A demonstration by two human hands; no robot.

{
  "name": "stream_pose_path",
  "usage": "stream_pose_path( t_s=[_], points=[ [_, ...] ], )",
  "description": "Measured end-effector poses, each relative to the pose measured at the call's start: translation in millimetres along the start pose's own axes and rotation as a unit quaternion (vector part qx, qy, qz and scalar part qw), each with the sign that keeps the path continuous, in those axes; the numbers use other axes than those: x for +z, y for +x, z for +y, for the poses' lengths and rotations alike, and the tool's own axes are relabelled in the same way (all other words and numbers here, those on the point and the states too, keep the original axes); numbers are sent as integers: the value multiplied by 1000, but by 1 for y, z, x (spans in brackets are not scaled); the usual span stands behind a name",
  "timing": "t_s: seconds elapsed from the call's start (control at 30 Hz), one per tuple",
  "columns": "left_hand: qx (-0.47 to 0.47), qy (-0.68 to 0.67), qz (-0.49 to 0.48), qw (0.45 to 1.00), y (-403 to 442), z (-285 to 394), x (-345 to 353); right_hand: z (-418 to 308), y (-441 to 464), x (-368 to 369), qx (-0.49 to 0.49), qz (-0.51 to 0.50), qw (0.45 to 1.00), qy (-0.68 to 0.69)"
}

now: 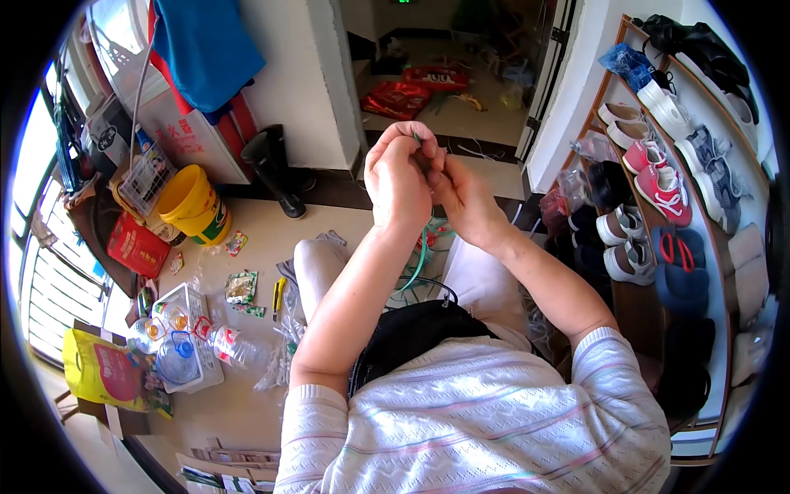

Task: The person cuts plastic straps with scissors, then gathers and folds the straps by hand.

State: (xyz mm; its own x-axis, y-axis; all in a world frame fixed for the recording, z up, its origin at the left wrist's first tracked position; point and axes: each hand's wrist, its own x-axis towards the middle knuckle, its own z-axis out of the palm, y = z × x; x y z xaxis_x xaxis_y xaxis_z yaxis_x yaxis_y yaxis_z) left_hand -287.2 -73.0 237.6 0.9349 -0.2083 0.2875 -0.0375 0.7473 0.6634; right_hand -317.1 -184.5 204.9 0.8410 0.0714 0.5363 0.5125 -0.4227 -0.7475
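Note:
My left hand (395,179) is raised in front of my chest, its fingers curled closed. A sliver of green shows between those fingers, and a thin green strap (421,267) hangs below toward my lap. Pressed close against it, my right hand (471,202) is pinched, thumb and fingers together at the same spot. The part of the strap inside the hands is mostly hidden. More green strands and dark cord lie loosely between my knees. A black bag or pouch (411,342) rests at my waist.
On the right stands a shoe rack (714,395) full of shoes. To the left are a yellow bucket (195,206), black boots (271,169), a white crate (206,375) with plastic bottles and a yellow-handled tool (278,296). Red bags (397,99) lie beyond the doorway.

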Motion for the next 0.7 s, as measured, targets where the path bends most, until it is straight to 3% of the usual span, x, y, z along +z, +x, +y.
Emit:
stream_pose_path(
  t_s=[0.07,0.13,0.23,0.27,0.33,0.4,0.47,0.57,0.7],
  points=[
    [12,-35,0,999,7,1,0,-11,-1,4,69,-10,990,123],
    [11,-32,-5,999,12,2,1,2,2,9,67,12,984,163],
    [-33,57,-63,996,19,7,-2,13,14,-1,145,-1,966,216],
    [-5,110,-66,992,19,4,-3,15,18,-5,184,-10,955,231],
    [49,213,-72,973,15,-5,-5,6,26,-15,174,70,938,291],
    [-17,220,-150,964,1,-23,-18,2,34,-32,139,117,914,362],
    [-123,302,-217,920,-8,-44,-33,3,46,-43,139,122,867,463],
    [-210,233,-214,925,-17,-43,-31,2,54,-54,141,166,836,504],
    [-173,348,-196,900,-14,-48,-27,10,52,-56,153,186,821,517]
  ],
)
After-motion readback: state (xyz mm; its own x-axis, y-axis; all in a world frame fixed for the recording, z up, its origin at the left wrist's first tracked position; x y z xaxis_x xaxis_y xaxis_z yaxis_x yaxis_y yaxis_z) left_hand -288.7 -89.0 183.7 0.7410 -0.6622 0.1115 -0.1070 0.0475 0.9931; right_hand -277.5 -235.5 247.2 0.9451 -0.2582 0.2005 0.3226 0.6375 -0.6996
